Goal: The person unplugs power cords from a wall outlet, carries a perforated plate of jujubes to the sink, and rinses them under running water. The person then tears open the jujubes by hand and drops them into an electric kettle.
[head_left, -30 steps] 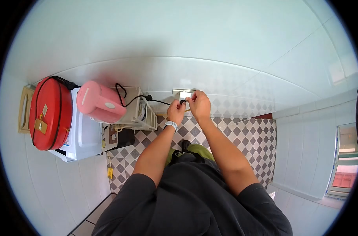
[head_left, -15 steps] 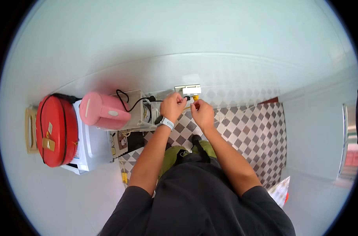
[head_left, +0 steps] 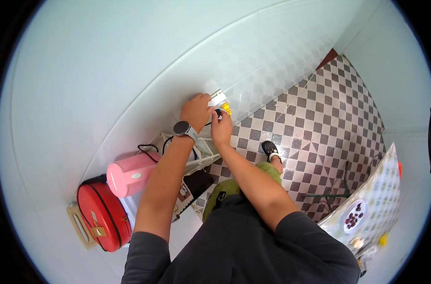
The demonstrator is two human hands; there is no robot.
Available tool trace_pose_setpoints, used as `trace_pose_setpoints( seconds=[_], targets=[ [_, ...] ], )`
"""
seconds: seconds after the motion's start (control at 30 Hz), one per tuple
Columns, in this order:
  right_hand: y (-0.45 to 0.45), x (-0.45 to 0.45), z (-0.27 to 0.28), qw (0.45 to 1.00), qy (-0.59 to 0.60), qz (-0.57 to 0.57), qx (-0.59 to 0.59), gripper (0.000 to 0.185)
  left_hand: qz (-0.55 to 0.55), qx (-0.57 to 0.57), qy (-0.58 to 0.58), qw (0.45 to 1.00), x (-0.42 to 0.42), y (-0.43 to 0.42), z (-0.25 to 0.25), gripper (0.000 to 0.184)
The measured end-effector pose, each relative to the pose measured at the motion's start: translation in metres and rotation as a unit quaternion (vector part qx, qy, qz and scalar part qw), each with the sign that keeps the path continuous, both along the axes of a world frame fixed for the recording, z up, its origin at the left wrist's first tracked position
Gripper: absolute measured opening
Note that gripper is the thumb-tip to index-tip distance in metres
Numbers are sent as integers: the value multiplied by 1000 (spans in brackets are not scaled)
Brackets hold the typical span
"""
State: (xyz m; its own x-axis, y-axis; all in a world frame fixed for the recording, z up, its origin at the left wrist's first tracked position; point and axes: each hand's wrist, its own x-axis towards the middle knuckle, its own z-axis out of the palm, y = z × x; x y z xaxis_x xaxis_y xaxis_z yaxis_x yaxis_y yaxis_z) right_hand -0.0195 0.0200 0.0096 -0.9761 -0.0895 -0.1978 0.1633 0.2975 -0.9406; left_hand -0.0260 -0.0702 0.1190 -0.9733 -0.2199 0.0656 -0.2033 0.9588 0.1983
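Note:
My left hand [head_left: 196, 112], with a watch [head_left: 181, 128] on its wrist, is closed at the left side of a white wall socket [head_left: 219, 98], fingers above and thumb below. Just under it, my right hand [head_left: 222, 128] pinches a black plug [head_left: 219, 113] at the socket's lower face; whether the plug is fully in is hidden by the fingers. A yellow plug [head_left: 226, 109] sits beside the black one, untouched. From the black plug a dark cord runs down to the left behind my left wrist.
To the left, a pink electric kettle [head_left: 132, 174] stands by a white rack [head_left: 203, 158], with a red round case [head_left: 102, 215] beyond it. A checkered floor [head_left: 300, 128] lies below. At right, a table [head_left: 381, 194] bears a plate [head_left: 347, 227] of dark round pieces.
The view has turned and shifted, bringing the table at right into sight. My right hand has gone from the yellow plug to the black one; my left hand has moved up onto the socket.

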Motion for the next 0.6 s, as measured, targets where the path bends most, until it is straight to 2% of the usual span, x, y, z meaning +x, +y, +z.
trace_pose_setpoints(
  seconds=[0.13,0.2,0.23,0.3,0.43,0.6],
  targets=[
    [-9,10,-13,995,-25,-60,-70,36,-19,32,-24,999,-3,-5,-7,20],
    [-11,12,-22,992,57,-83,-77,35,-9,31,-49,998,-3,-2,-10,19],
    [-14,14,-25,992,51,-87,-78,35,-8,37,-11,999,-1,0,-12,20],
    [-18,15,-27,978,59,-112,-166,31,-10,42,25,999,0,3,-13,21],
    [-21,14,-22,982,70,-103,-143,32,-10,35,29,999,-1,2,-15,21],
    [-24,21,-15,979,12,-131,-154,31,-40,29,55,997,2,-5,-17,20]
  ],
)
